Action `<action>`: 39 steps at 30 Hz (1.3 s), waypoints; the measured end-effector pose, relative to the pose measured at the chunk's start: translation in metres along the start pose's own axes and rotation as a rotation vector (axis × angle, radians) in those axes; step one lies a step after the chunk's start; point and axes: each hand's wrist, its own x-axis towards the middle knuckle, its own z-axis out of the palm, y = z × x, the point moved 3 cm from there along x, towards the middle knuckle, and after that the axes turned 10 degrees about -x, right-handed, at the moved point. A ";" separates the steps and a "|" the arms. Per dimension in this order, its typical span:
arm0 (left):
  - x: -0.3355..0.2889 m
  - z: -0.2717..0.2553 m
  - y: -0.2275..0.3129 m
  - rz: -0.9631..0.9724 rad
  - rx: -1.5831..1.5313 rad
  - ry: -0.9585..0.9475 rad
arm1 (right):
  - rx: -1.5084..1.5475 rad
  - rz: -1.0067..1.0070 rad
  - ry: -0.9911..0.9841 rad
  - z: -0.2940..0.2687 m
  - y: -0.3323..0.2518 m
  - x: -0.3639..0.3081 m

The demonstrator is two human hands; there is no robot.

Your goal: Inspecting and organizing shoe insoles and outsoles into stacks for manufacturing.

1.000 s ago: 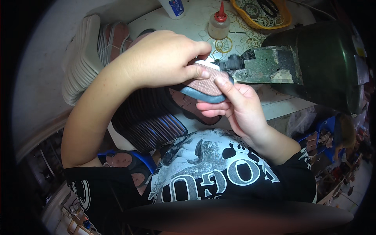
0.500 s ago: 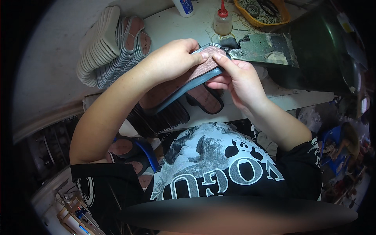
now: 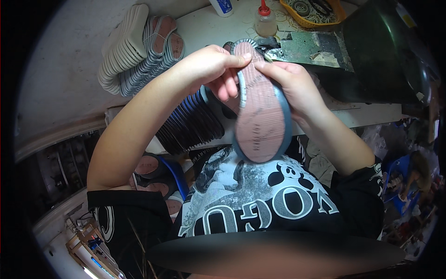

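I hold a shoe sole [image 3: 260, 116] upright in front of my chest, its pinkish-brown inner face toward me and a grey-blue rim around it. My left hand [image 3: 209, 69] grips the sole's upper left edge, thumb and fingers pinching the rim near the toe. From the other side, my right hand [image 3: 290, 83] clasps the upper right edge, fingertips meeting the left hand's at the top. The sole's lower end hangs free above my black printed shirt.
A row of dark soles [image 3: 190, 123] stands on edge under my left hand. White and grey soles [image 3: 134, 46] are stacked at the back left. A glue bottle with a red cap [image 3: 265, 21], a yellow tray [image 3: 311, 11] and a dark machine [image 3: 385, 51] stand on the white table.
The sole has been turned from lying flat and edge-on to standing upright with its inner face toward me. Both hands shifted to its top end.
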 end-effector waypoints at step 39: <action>0.004 -0.018 -0.016 0.143 -0.187 0.106 | 0.123 0.139 0.006 0.045 0.038 -0.043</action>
